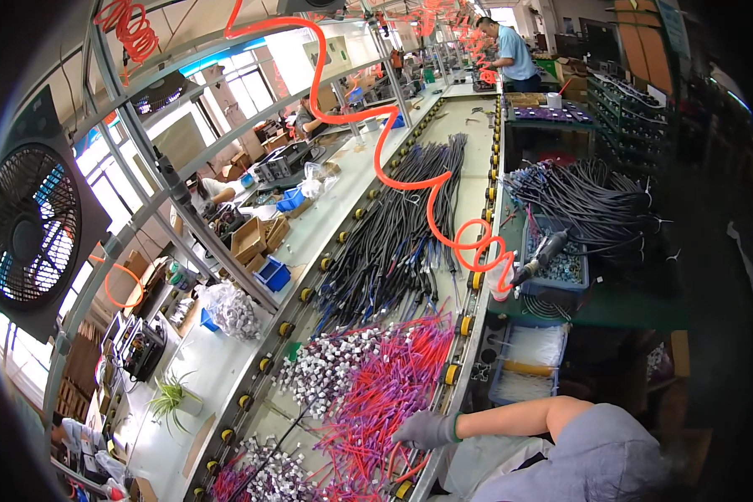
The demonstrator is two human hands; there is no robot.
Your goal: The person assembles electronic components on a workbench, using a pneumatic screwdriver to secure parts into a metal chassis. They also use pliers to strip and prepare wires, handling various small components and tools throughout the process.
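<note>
**Item: right hand [427, 429], grey knit glove, bare forearm.** It lies palm-down on the near edge of the pile of red and purple wire leads [393, 376]. The fingers are spread flat over the strands with no closed grip visible. The left hand is not in view.

**Landmark: the pile of red and purple wire leads.** It sits on the long desk [468, 125], between the two rails of yellow rollers, and is loose and tangled.

**Left of the pile, touching it:** a heap of leads with white connectors [326, 368].

**Beyond the pile, along the desk:** bundles of black cable [402, 217].

**Above and beyond the pile:** an orange coiled air hose [443, 209], which runs down to a pneumatic driver [540, 255].

**Right of the pile, off the desk:** a blue tray of white cable ties [531, 356].

**Handling note (judgement):**
- The strands cross one another, so the fingers would do best to comb along the run of the wires rather than across it.
- Closing on a few ends that lie together should work better than taking a fistful.
- A slow lift would let snagged leads fall free.
- The hand should stay clear of the white connectors, which look apt to catch.
</note>
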